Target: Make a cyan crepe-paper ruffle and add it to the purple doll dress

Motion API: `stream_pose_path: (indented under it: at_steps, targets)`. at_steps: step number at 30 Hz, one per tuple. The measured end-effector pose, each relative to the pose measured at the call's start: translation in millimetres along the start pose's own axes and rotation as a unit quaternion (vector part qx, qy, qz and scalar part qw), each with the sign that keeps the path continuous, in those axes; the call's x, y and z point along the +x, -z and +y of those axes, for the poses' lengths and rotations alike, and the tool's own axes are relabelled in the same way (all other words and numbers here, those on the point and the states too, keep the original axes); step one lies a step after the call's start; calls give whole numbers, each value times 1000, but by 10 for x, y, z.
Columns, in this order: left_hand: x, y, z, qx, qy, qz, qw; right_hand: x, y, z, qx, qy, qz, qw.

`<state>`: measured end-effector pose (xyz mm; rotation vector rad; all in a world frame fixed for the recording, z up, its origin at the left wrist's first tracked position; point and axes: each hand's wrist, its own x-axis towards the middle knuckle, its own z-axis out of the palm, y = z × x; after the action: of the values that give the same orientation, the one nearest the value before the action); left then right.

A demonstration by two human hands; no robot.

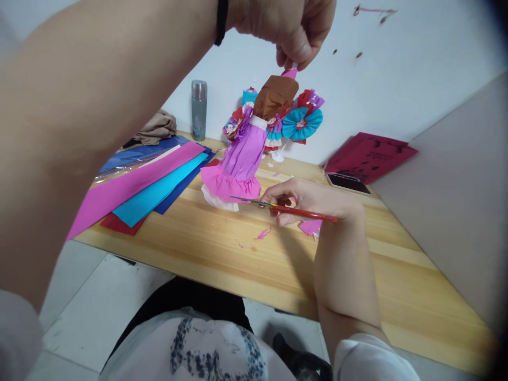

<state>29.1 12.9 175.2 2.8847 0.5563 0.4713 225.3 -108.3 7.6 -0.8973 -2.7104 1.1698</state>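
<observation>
My left hand (304, 39) is raised at the top, its fingertips pinching the pink tip of a crepe paper dress (244, 151). The dress hangs down over the table, with a brown upper part, a white waistband, a purple skirt and a pink ruffle; a pale layer shows under the hem. In my right hand (296, 198) are red-handled scissors (305, 212), held level with their blades pointing left just below the ruffle. Whether the blades touch the paper I cannot tell. Behind the dress stand colourful paper figures (302, 124), partly hidden.
Folded crepe paper sheets (159, 182) in pink, turquoise, blue and red lie on the left of the wooden table (222, 248). A grey bottle (199, 111) stands by the wall. Pink scraps (263, 233) lie near the scissors; a phone (348, 183) and a red bag (367, 159) are at right.
</observation>
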Motion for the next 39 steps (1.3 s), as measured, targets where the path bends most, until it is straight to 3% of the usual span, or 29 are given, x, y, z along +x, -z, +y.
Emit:
stream_pose_path:
  at_steps: [5,14,24,39]
  targets:
    - [57,-11,-18,-6,-7,-4,1000,15,-16,0,-28,6,15,999]
    - [122,9,-53,75,-46,-21,996,17,-22,23,-25,-5,20,999]
    - [71,5,-21,77,-18,-14,997,-3,-8,38,14,15,2,1000]
    - [123,37,-158,52,-29,-28,998,-19,-9,62,9,20,-8,1000]
